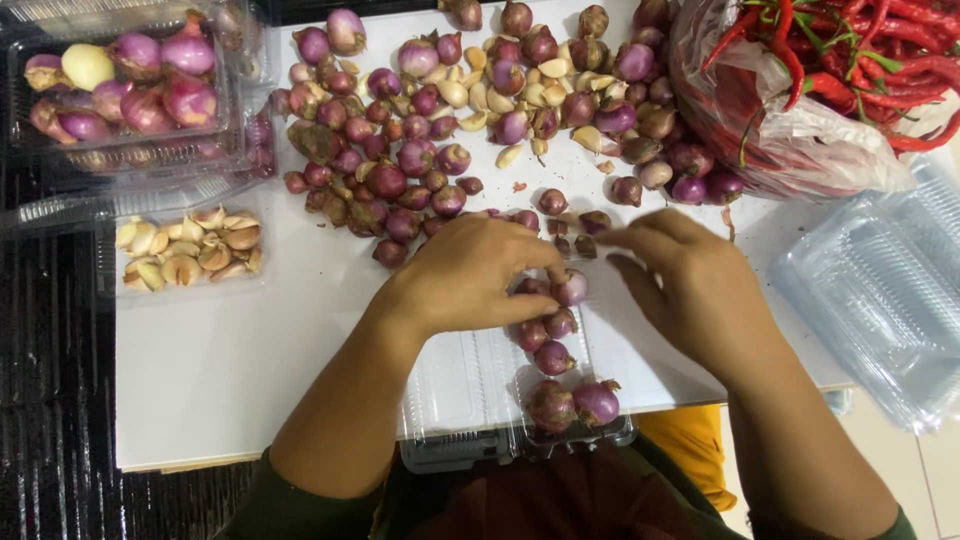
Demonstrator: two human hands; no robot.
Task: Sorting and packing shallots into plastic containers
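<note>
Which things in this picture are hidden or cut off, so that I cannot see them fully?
Head view:
- Front of the open clear tray: hidden by the left hand.
- Red chillies: cut off by the top edge, blurred by their plastic bag.
- Right hand fingertips: too blurred to show a grip.

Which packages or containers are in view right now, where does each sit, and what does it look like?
Clear clamshell tray: near edge, below the hands, open, holding shallots.
Clear box: far left, filled with shallots.
Clear tray: left, holding garlic cloves.
Clear plastic bag: far right, red chillies inside.
Empty clear trays: right, stacked.
No labels, signs or screens.
</note>
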